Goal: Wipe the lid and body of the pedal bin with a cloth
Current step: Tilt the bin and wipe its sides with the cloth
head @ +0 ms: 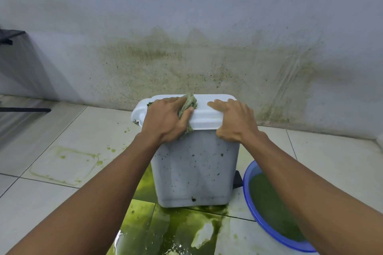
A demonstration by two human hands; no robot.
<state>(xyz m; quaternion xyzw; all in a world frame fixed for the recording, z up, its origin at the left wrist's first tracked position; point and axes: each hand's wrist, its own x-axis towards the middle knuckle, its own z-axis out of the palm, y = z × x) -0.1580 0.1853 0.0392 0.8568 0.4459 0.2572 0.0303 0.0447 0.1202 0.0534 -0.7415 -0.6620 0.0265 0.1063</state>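
Note:
A pale grey pedal bin (194, 170) stands on the tiled floor in the middle, its body speckled with dark spots. Its white lid (205, 118) is down. My left hand (165, 118) presses a greenish, stained cloth (189, 104) onto the left part of the lid, fingers curled around it. My right hand (234, 118) grips the lid's right front edge, fingers on top, thumb under the rim. The black pedal (238, 180) pokes out at the bin's lower right.
A blue basin (251, 211) of green water sits on the floor right of the bin, partly behind my right forearm. Green liquid (165, 227) pools on the tiles under and before the bin. A stained wall (186, 62) rises close behind. Dark furniture (12, 37) stands far left.

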